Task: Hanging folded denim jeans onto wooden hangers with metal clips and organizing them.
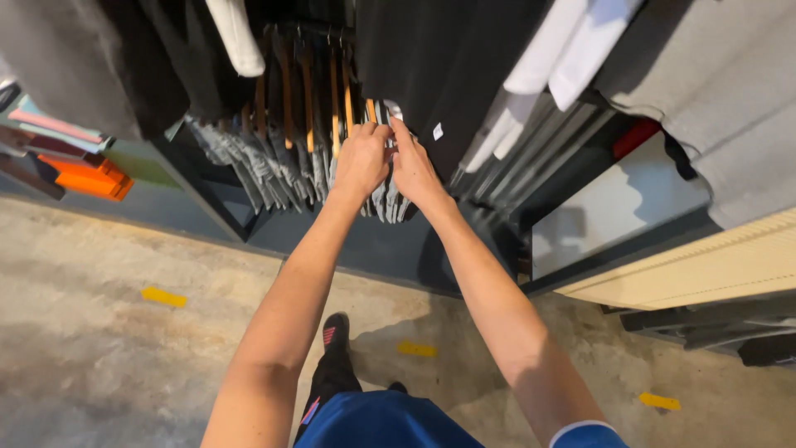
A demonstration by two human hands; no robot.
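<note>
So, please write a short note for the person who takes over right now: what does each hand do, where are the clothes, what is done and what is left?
Left hand: raised to the rail, fingers closed around the top of a wooden hanger.
Right hand: beside the left, fingertips on the grey garments at the end of the row.
Things: a row of grey garments on wooden hangers hangs in the dark rack; a black garment hangs just to the right.
Done: the row hangs close together.
Left: the end garment under both hands is not yet released; I cannot tell whether it is going on or coming off.
</note>
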